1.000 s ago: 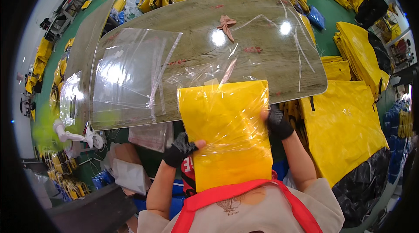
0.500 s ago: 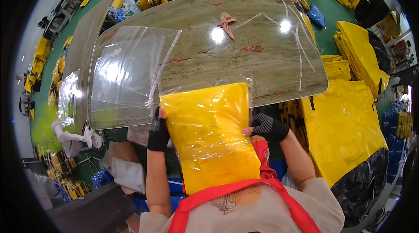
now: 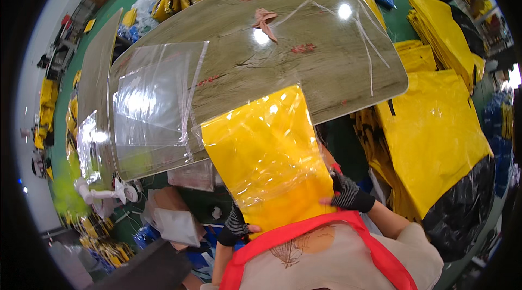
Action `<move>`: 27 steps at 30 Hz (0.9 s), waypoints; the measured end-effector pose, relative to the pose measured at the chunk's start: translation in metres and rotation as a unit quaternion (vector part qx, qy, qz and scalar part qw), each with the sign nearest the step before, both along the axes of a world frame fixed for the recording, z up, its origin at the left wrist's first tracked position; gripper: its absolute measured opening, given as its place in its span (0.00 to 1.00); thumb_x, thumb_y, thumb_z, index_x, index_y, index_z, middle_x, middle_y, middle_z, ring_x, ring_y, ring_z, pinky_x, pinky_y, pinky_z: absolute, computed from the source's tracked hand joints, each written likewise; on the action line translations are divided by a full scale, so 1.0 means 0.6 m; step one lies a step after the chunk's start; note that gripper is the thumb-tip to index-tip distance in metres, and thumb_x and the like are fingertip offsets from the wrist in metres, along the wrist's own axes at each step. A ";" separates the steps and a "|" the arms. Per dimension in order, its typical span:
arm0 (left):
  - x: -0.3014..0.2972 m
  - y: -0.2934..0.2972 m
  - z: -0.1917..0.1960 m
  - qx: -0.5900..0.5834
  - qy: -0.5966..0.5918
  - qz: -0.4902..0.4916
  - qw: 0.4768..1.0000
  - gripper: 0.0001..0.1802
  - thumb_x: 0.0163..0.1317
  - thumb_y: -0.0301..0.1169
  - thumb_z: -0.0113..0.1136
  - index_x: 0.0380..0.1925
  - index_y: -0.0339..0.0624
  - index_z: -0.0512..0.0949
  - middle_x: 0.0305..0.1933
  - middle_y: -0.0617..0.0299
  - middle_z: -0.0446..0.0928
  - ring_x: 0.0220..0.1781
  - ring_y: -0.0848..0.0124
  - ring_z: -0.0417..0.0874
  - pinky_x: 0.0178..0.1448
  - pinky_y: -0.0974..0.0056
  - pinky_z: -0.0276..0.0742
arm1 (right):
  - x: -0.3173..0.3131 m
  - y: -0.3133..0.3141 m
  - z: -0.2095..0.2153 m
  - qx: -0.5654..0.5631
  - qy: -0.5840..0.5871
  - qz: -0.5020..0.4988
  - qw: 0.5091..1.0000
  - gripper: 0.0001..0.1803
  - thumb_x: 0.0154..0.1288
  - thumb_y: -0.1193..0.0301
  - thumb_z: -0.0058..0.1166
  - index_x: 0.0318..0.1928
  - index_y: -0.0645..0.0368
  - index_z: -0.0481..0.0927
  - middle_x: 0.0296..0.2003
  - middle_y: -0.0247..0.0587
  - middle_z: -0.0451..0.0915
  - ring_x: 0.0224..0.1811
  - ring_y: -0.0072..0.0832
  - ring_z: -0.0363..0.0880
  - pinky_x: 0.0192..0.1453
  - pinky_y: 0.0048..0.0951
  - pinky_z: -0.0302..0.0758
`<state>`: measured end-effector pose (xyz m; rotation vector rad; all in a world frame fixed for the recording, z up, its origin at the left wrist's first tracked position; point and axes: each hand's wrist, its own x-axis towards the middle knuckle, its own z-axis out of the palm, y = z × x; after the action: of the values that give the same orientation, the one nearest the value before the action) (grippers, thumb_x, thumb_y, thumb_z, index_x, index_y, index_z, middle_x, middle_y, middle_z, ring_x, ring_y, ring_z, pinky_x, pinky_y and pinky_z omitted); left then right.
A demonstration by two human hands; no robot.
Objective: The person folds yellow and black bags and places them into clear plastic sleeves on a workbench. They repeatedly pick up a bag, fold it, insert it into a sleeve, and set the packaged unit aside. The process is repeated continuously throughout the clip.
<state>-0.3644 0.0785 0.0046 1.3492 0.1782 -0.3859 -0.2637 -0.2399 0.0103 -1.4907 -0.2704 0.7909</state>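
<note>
A folded yellow sheet-like item (image 3: 266,154) in a clear plastic bag lies in front of my body, its far end over the table's near edge. My left hand (image 3: 237,227), in a black fingerless glove, grips the bag's lower left side close to my red apron strap. On the opposite side my right hand (image 3: 348,192), gloved the same way, holds the lower right edge, thumb resting on the plastic. Some of the fingers are hidden under the package. Loose clear film sticks out past its far end.
Flat clear plastic bags (image 3: 157,100) lie on the left of the wood-patterned table (image 3: 326,72). A pinkish cloth (image 3: 265,22) and thin white strips (image 3: 365,34) are farther back. Yellow folded sheets (image 3: 429,127) are stacked at right. A white fan-like device (image 3: 106,192) stands at left.
Both hands have slid down the package's sides toward my body, the left one farthest. The package has tilted, its far end turning left. The whole view has shifted and turned slightly.
</note>
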 end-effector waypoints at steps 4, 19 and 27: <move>0.045 -0.002 -0.034 0.002 0.072 0.035 0.997 0.53 0.42 0.37 0.76 0.66 0.39 0.55 0.65 0.55 0.63 0.68 0.64 0.61 0.70 0.58 0.54 | 0.034 0.051 -0.029 -0.002 -0.042 -0.183 0.982 0.40 0.53 0.66 0.67 0.63 0.62 0.60 0.56 0.46 0.71 0.60 0.32 0.67 0.65 0.30 0.61; -0.027 0.017 -0.090 -0.008 0.051 0.037 0.998 0.42 0.48 0.40 0.71 0.62 0.38 0.63 0.60 0.55 0.70 0.62 0.63 0.69 0.66 0.58 0.62 | -0.062 -0.008 -0.094 0.044 0.087 0.052 0.994 0.38 0.59 0.57 0.61 0.63 0.65 0.62 0.59 0.43 0.71 0.64 0.29 0.64 0.67 0.29 0.58; 0.014 -0.052 -0.088 -0.009 0.004 0.161 0.987 0.32 0.50 0.31 0.69 0.56 0.38 0.69 0.55 0.55 0.74 0.53 0.60 0.76 0.61 0.56 0.69 | 0.064 0.032 0.049 0.232 0.034 -0.254 0.938 0.35 0.58 0.57 0.63 0.59 0.66 0.67 0.51 0.42 0.76 0.51 0.31 0.74 0.57 0.30 0.70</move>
<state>-0.3561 0.0472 -0.0483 1.2740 0.3931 -0.1209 -0.2251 -0.2204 0.0396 -1.0145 -0.0073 0.3249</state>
